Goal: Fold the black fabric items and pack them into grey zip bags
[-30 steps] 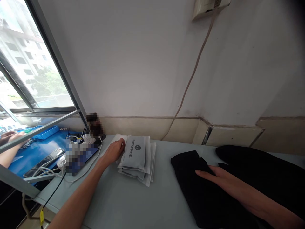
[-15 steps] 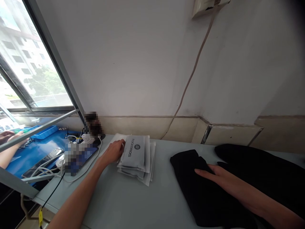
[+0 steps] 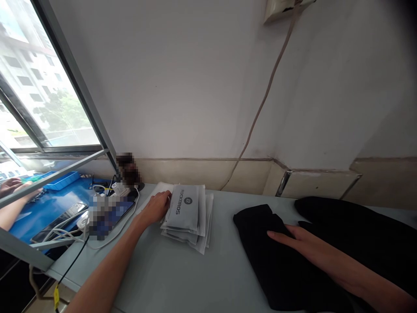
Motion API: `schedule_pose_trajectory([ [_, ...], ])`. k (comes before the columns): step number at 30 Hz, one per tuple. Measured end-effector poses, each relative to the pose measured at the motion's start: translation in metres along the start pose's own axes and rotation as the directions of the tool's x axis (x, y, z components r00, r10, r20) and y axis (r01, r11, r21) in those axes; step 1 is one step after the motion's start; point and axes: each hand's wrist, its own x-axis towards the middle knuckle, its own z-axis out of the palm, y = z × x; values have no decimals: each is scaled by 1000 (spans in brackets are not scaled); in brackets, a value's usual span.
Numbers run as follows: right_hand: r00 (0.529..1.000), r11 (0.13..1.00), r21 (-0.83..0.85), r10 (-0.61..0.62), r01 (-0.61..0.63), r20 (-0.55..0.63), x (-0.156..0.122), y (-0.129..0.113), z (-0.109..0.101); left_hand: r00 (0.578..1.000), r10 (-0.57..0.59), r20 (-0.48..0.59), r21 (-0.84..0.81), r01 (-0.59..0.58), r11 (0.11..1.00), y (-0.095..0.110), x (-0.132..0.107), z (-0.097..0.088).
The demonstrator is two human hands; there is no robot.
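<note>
A plain wall fills most of your view, with a grey surface running along its foot and a bright window at upper left. On the right lies a folded black cloth, flat on the surface; beyond it, at the far right, spreads a second cloth, also black.

Your right hand has a narrow hold on the nearer cloth, thumb on top, fingers tucked out of sight at the fold. A thumb laid flat there should pin the layers without creasing them; a lighter touch may let them slide apart.

Your left hand has its fingers curled against the left edge of a stack of grey pouches, near the middle of the surface. You cannot tell from here whether it grips one or only rests against them. The pouches look slick and are slightly fanned, so gentle, level pressure would suit them best. A pale packet shows just behind that hand.

Smallest, a phone lies left of your wrist; give it room with your forearm.
</note>
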Motion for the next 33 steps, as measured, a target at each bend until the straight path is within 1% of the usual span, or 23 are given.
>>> schedule_pose_trajectory([
  [4, 999, 1000, 4, -14, 14, -32, -3, -3, 2, 1000, -4, 5, 10, 4, 1000, 2, 0, -1],
  [8, 1000, 1000, 6, 5, -5, -1, -3, -3, 1, 1000, -4, 13, 16, 4, 1000, 4, -1, -2],
  [12, 1000, 1000, 13, -23, 23, 1, -2, -1, 2, 1000, -8, 19, 14, 7, 1000, 4, -1, -2],
  [16, 1000, 999, 33, -22, 22, 1, -1, 0, 3, 1000, -13, 21, 11, 13, 1000, 3, 0, -2],
  [21, 998, 1000, 22, -18, 19, -52, -3, -2, 5, 1000, -18, 22, 11, 17, 1000, 3, 0, -3],
  [27, 1000, 1000, 18, -20, 21, -17, -12, -10, 7, 1000, -11, 18, 12, 11, 1000, 4, -1, -4],
  [33, 999, 1000, 10, -15, 16, -44, -19, -18, 10, 1000, -11, 22, 19, 10, 1000, 5, -1, -4],
])
